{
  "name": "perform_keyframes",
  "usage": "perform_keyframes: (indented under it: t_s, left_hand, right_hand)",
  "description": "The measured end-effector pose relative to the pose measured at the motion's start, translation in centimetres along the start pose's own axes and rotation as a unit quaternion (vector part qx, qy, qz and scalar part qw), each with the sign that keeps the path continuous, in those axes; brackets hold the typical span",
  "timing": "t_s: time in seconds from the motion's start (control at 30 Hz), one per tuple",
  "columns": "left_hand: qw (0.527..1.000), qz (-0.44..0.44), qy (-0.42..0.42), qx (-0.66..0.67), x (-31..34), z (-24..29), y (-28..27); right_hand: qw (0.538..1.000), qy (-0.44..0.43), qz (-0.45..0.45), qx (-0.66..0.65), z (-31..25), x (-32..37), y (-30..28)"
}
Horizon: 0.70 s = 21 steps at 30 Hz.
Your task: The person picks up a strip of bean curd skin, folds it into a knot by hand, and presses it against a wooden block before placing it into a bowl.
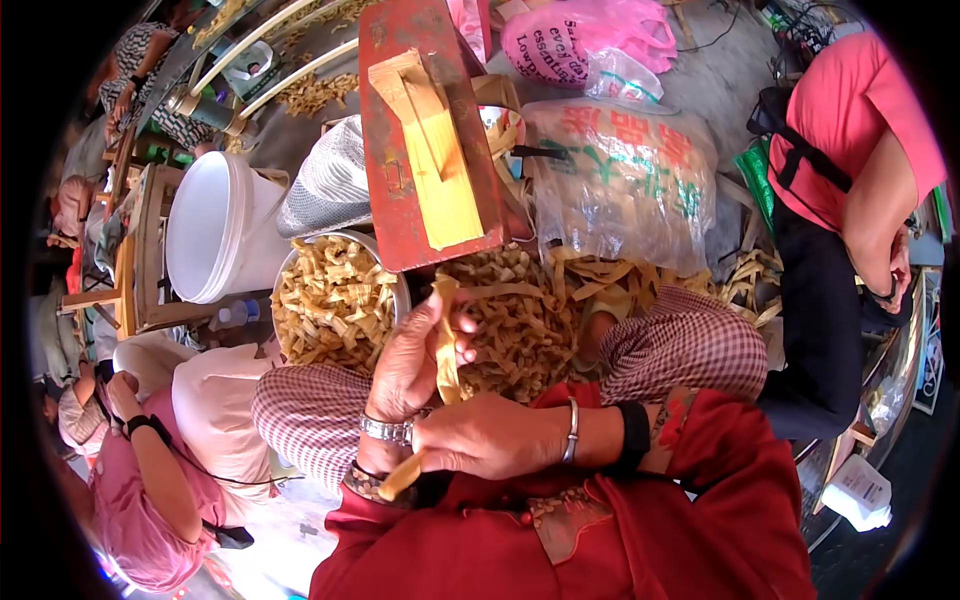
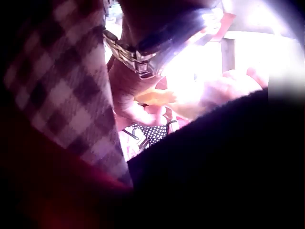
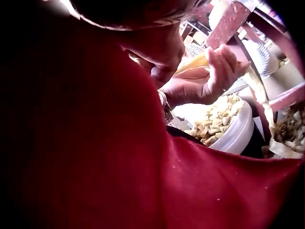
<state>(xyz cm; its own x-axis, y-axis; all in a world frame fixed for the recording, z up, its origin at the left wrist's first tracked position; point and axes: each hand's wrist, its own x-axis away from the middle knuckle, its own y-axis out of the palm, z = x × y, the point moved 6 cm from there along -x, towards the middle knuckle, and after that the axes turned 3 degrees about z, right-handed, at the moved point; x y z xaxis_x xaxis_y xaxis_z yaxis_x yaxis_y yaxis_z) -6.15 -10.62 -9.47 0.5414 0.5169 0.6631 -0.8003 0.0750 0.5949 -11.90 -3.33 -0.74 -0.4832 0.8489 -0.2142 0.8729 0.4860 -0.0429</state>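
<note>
Head view: left hand (image 1: pixel 405 365) upright, fingers curled round upper part of yellow strip (image 1: pixel 445 355). Right hand (image 1: pixel 490 437) below it, closed round strip's lower part, end poking out beneath. Strip held over lap, just before pile (image 1: pixel 525 325) of loose strips; bowl (image 1: pixel 400 290) of cut pieces left of pile. Red cutter (image 1: pixel 420 130) beyond. Step, by look: one strip picked out, being straightened or folded between hands. Next move likely calls for firm pinch at both ends, strip kept clear of pile.
</note>
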Motion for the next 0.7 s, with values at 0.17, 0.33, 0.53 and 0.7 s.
perform_keyframes:
  t_s: [0.17, 0.33, 0.53, 0.7]
  left_hand:
    - [0.998, 0.031, 0.031, 0.040, 0.6, 0.9, -0.9]
    - [0.999, -0.019, -0.003, 0.049, 1.0, 0.7, -2.0]
    - [0.993, 0.057, 0.063, -0.078, 3.2, 1.6, -1.1]
    - [0.985, -0.018, 0.030, -0.168, 4.1, 1.5, 1.4]
  right_hand:
    - [0.976, 0.132, -0.001, -0.173, 1.0, -0.1, -1.3]
    - [0.968, 0.152, 0.018, -0.197, 1.7, 0.4, -0.6]
    - [0.942, 0.106, 0.312, 0.062, 3.2, 0.4, -7.2]
    - [0.942, 0.118, 0.314, 0.020, 5.7, -0.4, -6.5]
